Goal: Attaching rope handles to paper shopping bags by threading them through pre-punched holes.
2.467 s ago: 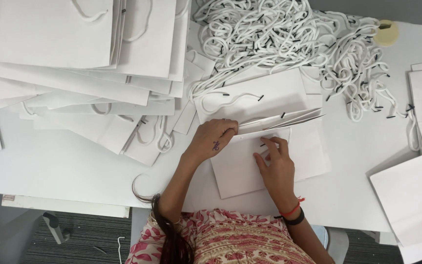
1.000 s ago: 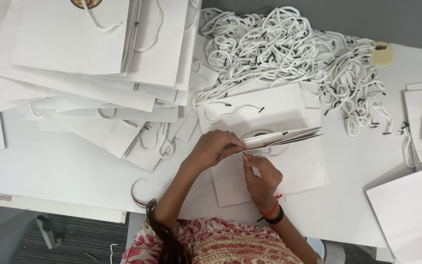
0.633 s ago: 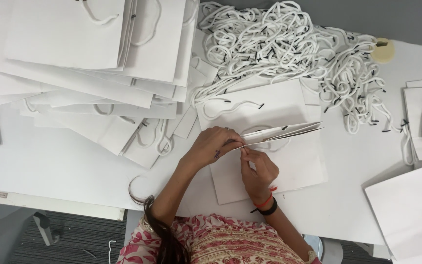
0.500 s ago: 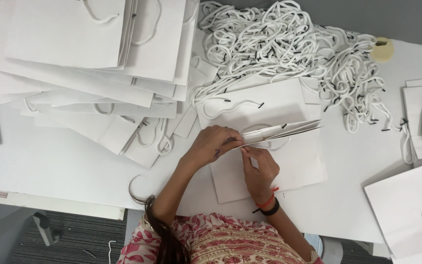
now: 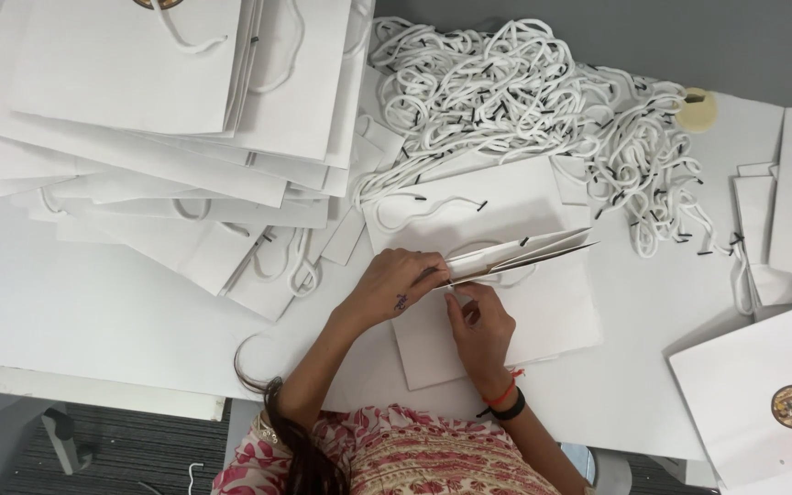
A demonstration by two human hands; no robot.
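Note:
A flat white paper bag lies on the white table in front of me. My left hand pinches the bag's raised top edge at its left end. Just below it, my right hand rests on the bag's face, its fingers closed at the same edge on what looks like a white cord end. A loose white cord handle with black tips lies on another flat bag right behind.
A tall slanting stack of finished white bags with cord handles fills the left. A big heap of white cords lies at the back. More bags sit at the right, and a tape roll at the back right.
The bag's top edge has been lifted off its face. My right hand moved from flat on the bag up to the edge, beside my left hand.

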